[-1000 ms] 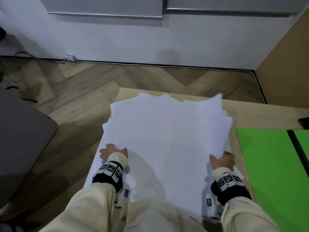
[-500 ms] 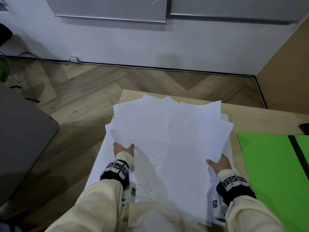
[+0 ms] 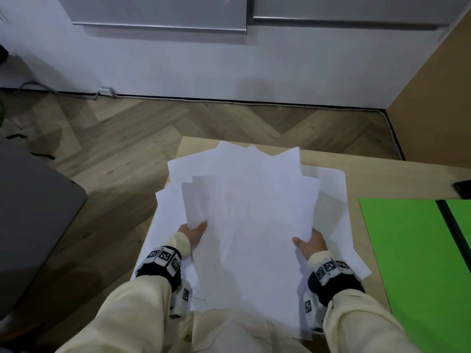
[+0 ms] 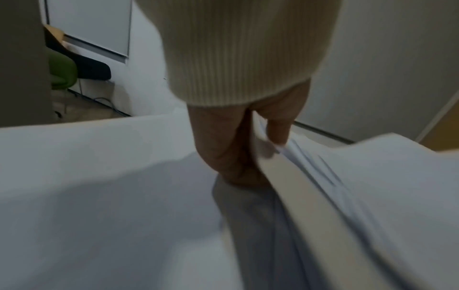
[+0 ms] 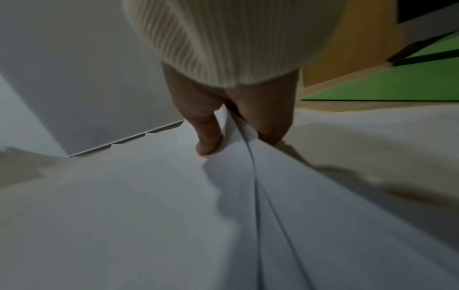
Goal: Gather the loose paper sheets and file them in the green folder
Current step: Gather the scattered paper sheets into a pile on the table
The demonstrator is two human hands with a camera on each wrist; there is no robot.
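From the head view, a fanned bundle of paper sheets (image 3: 249, 220) is held over the near left part of the wooden table (image 3: 377, 174), its far corners splayed in several directions. The left hand (image 3: 192, 234) grips the bundle's left edge and the right hand (image 3: 312, 242) grips its right edge, thumbs on top. More sheets lie flat on the table under and beside the bundle, one reaching toward the green folder (image 3: 407, 250), which lies open on the right side of the table, well apart from the hands, with a dark spine strip running down it.

The left wrist view adds what the head camera cannot show: the thumb presses on top of the stack while the fingers (image 4: 218, 145) curl beneath it, and the layered edges of many sheets (image 4: 330, 188) are visible, separated rather than squared up. A flat sheet lies below the hand. The right wrist view shows the same pinch from the other side, thumb (image 5: 207, 137) on top and the fingers under a thinner sheaf, whose edges run toward the camera. Only this view catches the folder (image 5: 387, 84) from low down, lying flat on the table beyond the loose paper

A dark object (image 3: 462, 187) sits at the table's far right edge; what it is cannot be told
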